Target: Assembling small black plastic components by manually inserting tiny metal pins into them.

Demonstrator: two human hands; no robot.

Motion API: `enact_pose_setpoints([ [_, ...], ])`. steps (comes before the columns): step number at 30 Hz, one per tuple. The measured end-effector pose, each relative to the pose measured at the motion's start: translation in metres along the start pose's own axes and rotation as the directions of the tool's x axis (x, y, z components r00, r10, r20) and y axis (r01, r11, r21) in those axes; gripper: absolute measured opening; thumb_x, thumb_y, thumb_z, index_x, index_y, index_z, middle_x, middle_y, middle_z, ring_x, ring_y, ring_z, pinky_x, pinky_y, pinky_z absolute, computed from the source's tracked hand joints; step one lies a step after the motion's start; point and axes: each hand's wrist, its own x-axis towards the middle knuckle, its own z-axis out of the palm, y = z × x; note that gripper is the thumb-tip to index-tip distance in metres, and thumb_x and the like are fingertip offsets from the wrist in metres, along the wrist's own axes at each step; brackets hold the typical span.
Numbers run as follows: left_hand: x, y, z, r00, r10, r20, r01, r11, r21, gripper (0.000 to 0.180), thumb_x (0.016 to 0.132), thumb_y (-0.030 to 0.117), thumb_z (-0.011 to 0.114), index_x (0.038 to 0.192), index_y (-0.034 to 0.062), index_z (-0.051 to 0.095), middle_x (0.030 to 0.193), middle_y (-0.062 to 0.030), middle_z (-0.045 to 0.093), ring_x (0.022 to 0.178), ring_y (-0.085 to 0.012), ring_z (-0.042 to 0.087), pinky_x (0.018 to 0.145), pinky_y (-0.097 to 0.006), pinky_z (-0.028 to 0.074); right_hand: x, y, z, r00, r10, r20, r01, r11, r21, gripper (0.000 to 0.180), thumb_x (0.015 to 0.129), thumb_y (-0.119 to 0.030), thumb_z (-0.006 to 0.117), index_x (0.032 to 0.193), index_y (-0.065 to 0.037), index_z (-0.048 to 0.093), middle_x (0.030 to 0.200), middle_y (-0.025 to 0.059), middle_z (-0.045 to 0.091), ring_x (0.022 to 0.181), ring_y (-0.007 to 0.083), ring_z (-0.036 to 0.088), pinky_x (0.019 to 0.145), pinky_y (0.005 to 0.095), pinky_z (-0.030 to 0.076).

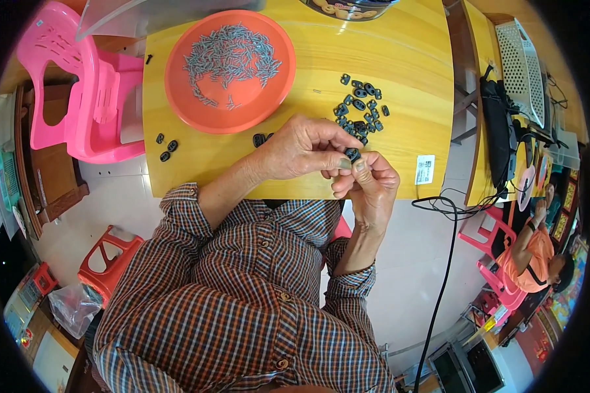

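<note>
Between the fingertips of both my hands is a small black two-hole piece (353, 155), near the table's front edge. My left hand (301, 149) pinches it with thumb and forefinger from the left. My right hand (372, 178) closes its thumb and fingers on it from the right; the fingers partly cover it. Just beyond my hands lies a loose pile of similar black pieces (359, 105). Partly hidden by my left hand are a few more black pieces (259, 139). An orange-red round tray (229, 123) holds many small grey metal pins or screws (226, 56).
Three black pieces (168, 150) lie at the table's left side. A clear container (351, 9) stands at the far edge. A white label (425, 169) is stuck at the front right, with a black cable (449, 262) hanging nearby. A pink chair (88, 98) stands left; another person (534, 255) sits far right.
</note>
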Motion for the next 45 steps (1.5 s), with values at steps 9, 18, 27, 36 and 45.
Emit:
enact_pose_setpoints([
  [9,0.000,0.002,0.002,0.999,0.020,-0.049,-0.018,0.999,0.033,0.027,0.084,-0.001,0.062,0.112,0.0001,0.061,0.082,-0.0035,0.065,0.069,-0.0067,0.061,0.063,-0.021,0.052,-0.002,0.000,0.005,0.999,-0.035,-0.023,0.035,0.999,0.040,0.019,0.094,-0.015,0.054,0.090,0.003,0.057,0.066,0.0131,0.063,0.051,0.0159,0.060,0.047,0.0266,0.051],
  [18,-0.001,0.003,0.007,0.996,0.084,-0.037,-0.079,0.991,0.104,0.029,0.082,-0.001,0.065,0.110,0.0016,0.062,0.075,-0.0001,0.060,0.067,-0.0044,0.058,0.061,-0.020,0.049,-0.004,-0.003,-0.001,0.997,-0.074,0.031,0.074,0.997,0.010,0.016,0.093,-0.010,0.052,0.088,0.004,0.056,0.069,0.0128,0.064,0.053,0.0154,0.061,0.046,0.0240,0.051],
  [27,-0.015,-0.001,0.010,0.966,0.241,-0.092,-0.202,0.929,0.309,0.025,0.078,0.002,0.065,0.102,0.0006,0.064,0.075,0.0007,0.060,0.067,-0.0043,0.056,0.060,-0.021,0.047,-0.009,-0.001,0.003,0.997,-0.061,-0.055,0.055,0.993,-0.103,0.018,0.089,-0.010,0.054,0.073,0.000,0.052,0.061,0.0072,0.056,0.038,0.0078,0.043,0.034,0.0185,0.033],
  [36,-0.052,-0.001,-0.003,0.968,0.227,-0.110,-0.187,0.938,0.291,0.026,0.080,0.004,0.064,0.106,-0.0004,0.062,0.073,-0.0022,0.062,0.060,-0.0065,0.059,0.055,-0.022,0.048,-0.009,0.014,0.016,0.996,0.028,0.085,-0.014,0.988,-0.155,0.013,0.088,-0.007,0.055,0.077,0.001,0.054,0.061,0.0069,0.057,0.040,0.0088,0.046,0.038,0.0199,0.035],
  [45,-0.073,0.008,-0.030,0.951,0.147,-0.271,-0.058,0.949,0.308,0.021,0.085,-0.001,0.058,0.106,-0.0014,0.062,0.078,-0.0046,0.062,0.063,-0.0070,0.062,0.056,-0.022,0.051,-0.014,0.027,0.034,0.997,0.075,-0.023,-0.079,0.937,-0.339,0.016,0.089,-0.013,0.057,0.080,-0.001,0.056,0.066,0.0062,0.060,0.043,0.0086,0.049,0.037,0.0195,0.035],
])
